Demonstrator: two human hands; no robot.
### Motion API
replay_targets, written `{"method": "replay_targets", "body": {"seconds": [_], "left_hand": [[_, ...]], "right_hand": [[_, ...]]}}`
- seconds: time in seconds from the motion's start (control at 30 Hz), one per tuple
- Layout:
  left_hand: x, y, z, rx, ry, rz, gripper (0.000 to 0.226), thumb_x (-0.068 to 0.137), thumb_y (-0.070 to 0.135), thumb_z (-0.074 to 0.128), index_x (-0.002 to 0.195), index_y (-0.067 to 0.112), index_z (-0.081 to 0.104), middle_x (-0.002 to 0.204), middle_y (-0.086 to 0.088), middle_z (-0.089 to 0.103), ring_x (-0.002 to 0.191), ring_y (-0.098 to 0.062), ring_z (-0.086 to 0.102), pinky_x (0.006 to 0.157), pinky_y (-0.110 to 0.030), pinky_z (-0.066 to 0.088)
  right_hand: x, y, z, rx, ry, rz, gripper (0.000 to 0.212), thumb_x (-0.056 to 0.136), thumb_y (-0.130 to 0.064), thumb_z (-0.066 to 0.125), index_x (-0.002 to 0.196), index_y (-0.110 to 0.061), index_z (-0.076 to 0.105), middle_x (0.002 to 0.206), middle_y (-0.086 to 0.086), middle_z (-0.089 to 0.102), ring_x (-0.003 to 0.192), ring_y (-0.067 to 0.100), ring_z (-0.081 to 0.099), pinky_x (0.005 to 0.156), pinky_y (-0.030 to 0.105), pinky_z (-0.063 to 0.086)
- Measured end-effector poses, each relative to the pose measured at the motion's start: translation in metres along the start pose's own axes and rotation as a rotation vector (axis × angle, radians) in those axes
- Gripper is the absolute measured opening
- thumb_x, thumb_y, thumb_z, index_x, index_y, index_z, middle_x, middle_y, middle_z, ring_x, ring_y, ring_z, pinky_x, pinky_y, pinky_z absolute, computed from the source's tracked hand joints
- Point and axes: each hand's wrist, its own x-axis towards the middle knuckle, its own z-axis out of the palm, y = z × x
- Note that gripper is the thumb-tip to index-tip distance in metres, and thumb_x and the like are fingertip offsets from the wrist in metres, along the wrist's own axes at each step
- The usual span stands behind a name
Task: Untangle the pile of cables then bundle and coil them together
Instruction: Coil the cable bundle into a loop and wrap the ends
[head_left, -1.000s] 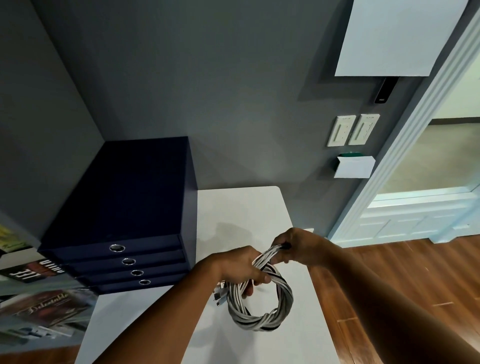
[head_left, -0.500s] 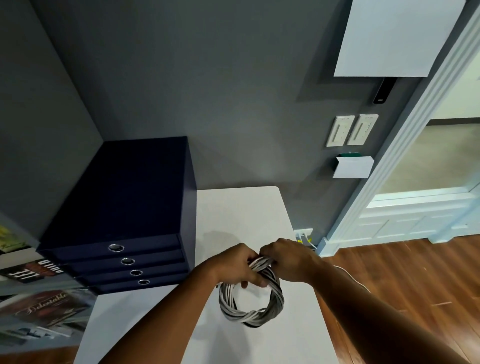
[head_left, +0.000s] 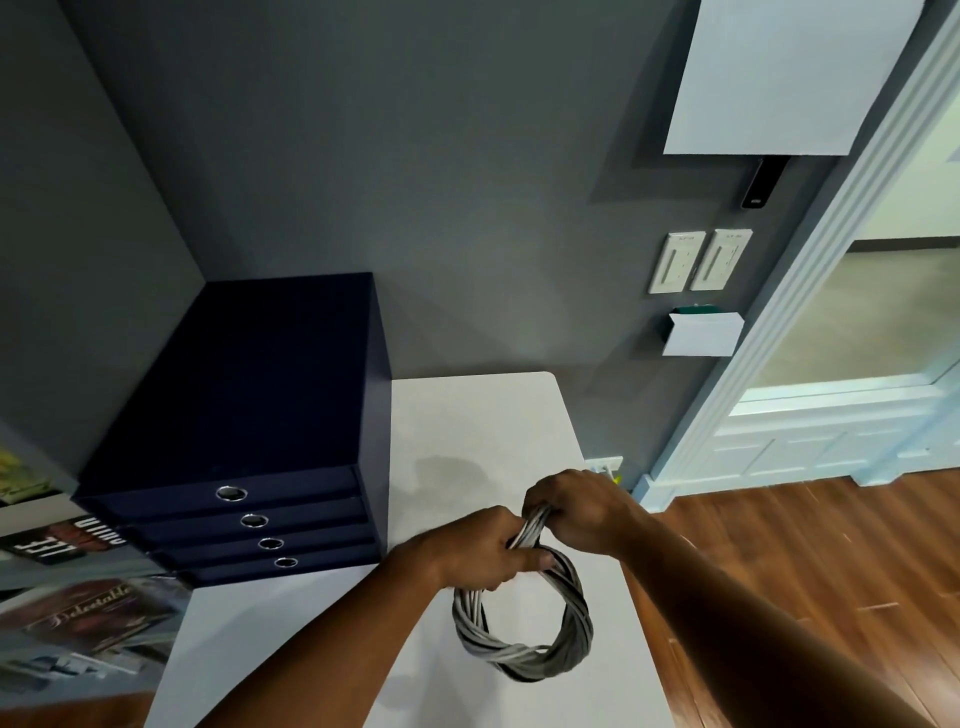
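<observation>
cable coil (head_left: 524, 660) | top gripped by both hands' fingers (head_left: 535, 558)

The left forearm (head_left: 337, 649) and right forearm (head_left: 753, 623) rise from the bottom edge and meet over the desk (head_left: 467, 415), near its right edge. The left hand (head_left: 478, 551) curls round the coil (head_left: 524, 660) at its upper left. The right hand (head_left: 576, 512), knuckles up, grips the coil's top close beside it.

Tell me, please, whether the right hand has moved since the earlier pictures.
Yes: the right hand has shifted left, toward the dark blue four-drawer box, uncovering the white wall socket.
</observation>
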Motion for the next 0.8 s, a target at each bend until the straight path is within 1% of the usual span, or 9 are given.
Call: {"method": "replay_targets", "body": {"seconds": [0.1, 0.23, 0.3, 0.47, 0.53, 0.6, 0.67, 0.73, 0.8], "left_hand": [[-0.002, -0.003, -0.002, -0.030, -0.003, -0.009, 0.039, 0.098, 0.043, 0.058, 0.071, 0.016, 0.048, 0.058, 0.000, 0.052, 0.048, -0.014, 0.048, 0.058, -0.027, 0.041], [-0.005, -0.009, -0.004, -0.088, -0.010, -0.057, 0.037, 0.100, 0.040, 0.054, 0.074, 0.014, 0.048, 0.061, -0.003, 0.052, 0.048, -0.015, 0.046, 0.056, -0.027, 0.041], [-0.004, -0.010, -0.004, -0.139, -0.015, -0.083, 0.035, 0.100, 0.036, 0.054, 0.074, 0.013, 0.048, 0.060, -0.003, 0.050, 0.048, -0.017, 0.044, 0.054, -0.026, 0.040], [-0.004, -0.003, -0.006, -0.237, -0.040, -0.099, 0.033, 0.096, 0.032, 0.054, 0.071, 0.010, 0.051, 0.061, -0.008, 0.052, 0.049, -0.020, 0.045, 0.056, -0.029, 0.040], [-0.003, -0.002, -0.008, -0.289, -0.035, -0.099, 0.034, 0.095, 0.033, 0.056, 0.071, 0.010, 0.052, 0.060, -0.008, 0.052, 0.049, -0.021, 0.044, 0.054, -0.030, 0.039], [-0.003, 0.001, -0.010, -0.349, -0.026, -0.081, 0.034, 0.094, 0.035, 0.057, 0.069, 0.012, 0.053, 0.058, -0.008, 0.051, 0.050, -0.023, 0.042, 0.052, -0.031, 0.037], [-0.004, 0.004, -0.013, -0.377, -0.005, -0.057, 0.036, 0.098, 0.033, 0.056, 0.068, 0.013, 0.053, 0.058, -0.008, 0.050, 0.049, -0.022, 0.042, 0.051, -0.031, 0.037], [-0.005, 0.005, -0.016, -0.399, 0.031, -0.041, 0.037, 0.101, 0.029, 0.053, 0.068, 0.012, 0.054, 0.059, -0.010, 0.050, 0.048, -0.020, 0.044, 0.051, -0.032, 0.037], [-0.005, 0.001, -0.019, -0.427, 0.072, -0.035, 0.038, 0.101, 0.029, 0.052, 0.067, 0.012, 0.059, 0.061, -0.012, 0.051, 0.048, -0.021, 0.044, 0.052, -0.033, 0.037]], "right_hand": [[-0.001, 0.004, 0.004, 0.058, -0.063, -0.014, 0.031, 0.083, -0.012, 0.051, 0.104, -0.026, 0.068, 0.101, -0.008, 0.072, 0.096, 0.016, 0.064, 0.085, 0.037, 0.053], [-0.006, 0.013, -0.002, 0.394, -0.121, 0.046, 0.029, 0.083, -0.013, 0.070, 0.109, -0.025, 0.066, 0.091, 0.001, 0.070, 0.082, 0.019, 0.064, 0.080, 0.036, 0.054], [-0.007, 0.014, -0.005, 0.450, -0.125, 0.040, 0.032, 0.082, -0.015, 0.075, 0.111, -0.025, 0.067, 0.098, -0.002, 0.069, 0.086, 0.014, 0.066, 0.084, 0.030, 0.055], [-0.009, 0.016, 0.005, 0.386, 0.152, -0.037, 0.024, 0.083, -0.018, 0.077, 0.103, -0.028, 0.066, 0.102, -0.014, 0.061, 0.086, 0.008, 0.064, 0.081, 0.028, 0.054], [-0.009, 0.019, 0.013, 0.172, 0.336, -0.185, 0.014, 0.090, -0.028, 0.068, 0.103, -0.024, 0.070, 0.105, -0.011, 0.062, 0.092, 0.009, 0.062, 0.082, 0.030, 0.053], [-0.010, 0.023, 0.022, -0.100, 0.485, -0.257, 0.026, 0.095, -0.040, 0.055, 0.110, -0.025, 0.070, 0.115, -0.007, 0.063, 0.107, 0.018, 0.058, 0.088, 0.035, 0.050], [-0.014, 0.021, 0.029, -0.244, 0.557, -0.209, 0.039, 0.096, -0.044, 0.050, 0.128, -0.024, 0.062, 0.130, -0.002, 0.057, 0.122, 0.025, 0.049, 0.096, 0.040, 0.043], [-0.020, 0.019, 0.034, -0.235, 0.624, -0.158, 0.050, 0.096, -0.043, 0.055, 0.140, -0.021, 0.050, 0.140, 0.002, 0.050, 0.128, 0.028, 0.044, 0.100, 0.043, 0.040], [-0.024, 0.018, 0.039, -0.191, 0.717, -0.122, 0.053, 0.093, -0.040, 0.062, 0.140, -0.018, 0.049, 0.139, 0.006, 0.050, 0.125, 0.030, 0.045, 0.100, 0.043, 0.039]]}}
